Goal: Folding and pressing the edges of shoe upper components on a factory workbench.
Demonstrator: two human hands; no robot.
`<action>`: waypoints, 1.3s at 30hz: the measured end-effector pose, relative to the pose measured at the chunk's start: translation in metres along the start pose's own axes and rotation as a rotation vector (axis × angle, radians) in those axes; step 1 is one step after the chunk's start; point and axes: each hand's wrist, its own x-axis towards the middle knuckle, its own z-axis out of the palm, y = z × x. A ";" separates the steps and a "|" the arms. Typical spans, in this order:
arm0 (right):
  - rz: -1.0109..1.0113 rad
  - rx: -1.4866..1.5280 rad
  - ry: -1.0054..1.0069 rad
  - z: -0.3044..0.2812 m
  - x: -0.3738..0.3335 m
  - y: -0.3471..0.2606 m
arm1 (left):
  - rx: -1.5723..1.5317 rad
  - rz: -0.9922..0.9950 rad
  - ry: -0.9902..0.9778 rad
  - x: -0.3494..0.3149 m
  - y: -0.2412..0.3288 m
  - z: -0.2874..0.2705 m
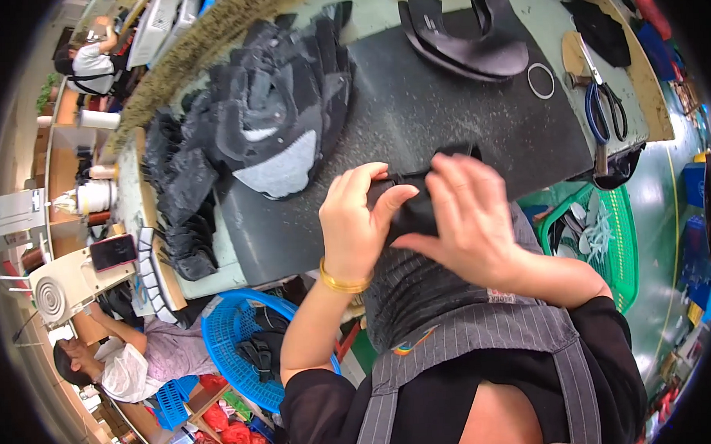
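Observation:
At the near edge of the black work mat [286,244], my left hand [357,226] pinches a small black piece of material [414,222] between thumb and fingers. My right hand [473,214] lies over the right side of that piece, its fingers stretched out and slightly blurred. Part of the piece is hidden under both hands, and its exact kind does not show. Beyond my left hand lies a large overlapping pile of black cut pieces [288,99], one with a pale grey face. Curved black padded pieces [471,50] rest at the mat's far side.
Blue-handled scissors [596,104] and a pale ring [541,81] lie at the right. Below the table's right edge stands a green basket [624,244] of scraps; a blue basket [218,336] stands at the left. A person [141,355] works at a machine on the left.

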 end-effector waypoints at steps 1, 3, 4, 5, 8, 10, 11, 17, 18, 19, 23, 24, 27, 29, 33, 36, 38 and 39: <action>-0.001 -0.126 0.065 -0.007 -0.001 0.006 | -0.025 -0.141 -0.003 -0.007 0.019 0.000; -0.114 -0.336 0.284 -0.024 0.002 0.019 | 0.121 -0.164 0.009 -0.015 0.037 0.001; -0.198 -0.078 0.292 -0.020 -0.006 0.018 | 0.169 -0.157 0.042 -0.015 0.039 0.002; -0.280 0.153 0.305 -0.009 -0.015 0.016 | 0.183 -0.169 0.083 -0.009 0.038 0.009; 0.045 0.245 -0.065 0.018 -0.024 -0.008 | -0.022 -0.367 -0.103 0.005 0.033 -0.001; -0.067 0.085 -0.087 0.035 -0.029 0.013 | -0.054 -0.355 -0.263 0.005 0.027 -0.014; -0.138 0.077 -0.190 0.031 -0.025 0.025 | -0.076 -0.338 -0.357 0.001 0.023 -0.022; -0.489 0.125 -0.129 0.002 0.002 0.062 | -0.571 -0.777 -0.366 -0.031 0.012 -0.009; -0.456 0.185 -0.102 0.007 -0.007 0.059 | -0.492 -0.519 -0.224 -0.044 0.001 -0.002; -0.415 0.241 -0.077 0.015 -0.020 0.057 | -0.493 -0.510 -0.229 -0.037 0.000 -0.006; -0.019 0.500 0.001 0.024 -0.032 0.052 | -0.049 0.178 -0.313 -0.005 -0.004 -0.031; 0.062 0.548 -0.101 0.021 -0.025 0.056 | -0.052 0.209 -0.337 0.000 -0.009 -0.031; -0.314 0.323 -0.071 0.020 -0.029 0.062 | 0.299 0.392 -0.327 0.000 -0.011 -0.031; -0.375 0.191 -0.114 0.015 -0.026 0.057 | 0.374 0.466 -0.337 -0.005 -0.006 -0.031; -0.450 0.053 -0.134 0.021 -0.026 0.059 | 0.374 0.449 -0.446 0.011 0.026 -0.035; -0.317 0.156 -0.173 0.024 -0.027 0.055 | 0.490 0.426 -0.581 0.023 0.015 -0.028; -0.242 0.197 -0.131 0.027 -0.031 0.055 | 0.427 0.324 -0.575 0.024 0.009 -0.021; -0.239 0.200 -0.138 0.028 -0.031 0.059 | 0.422 0.319 -0.581 0.022 0.007 -0.019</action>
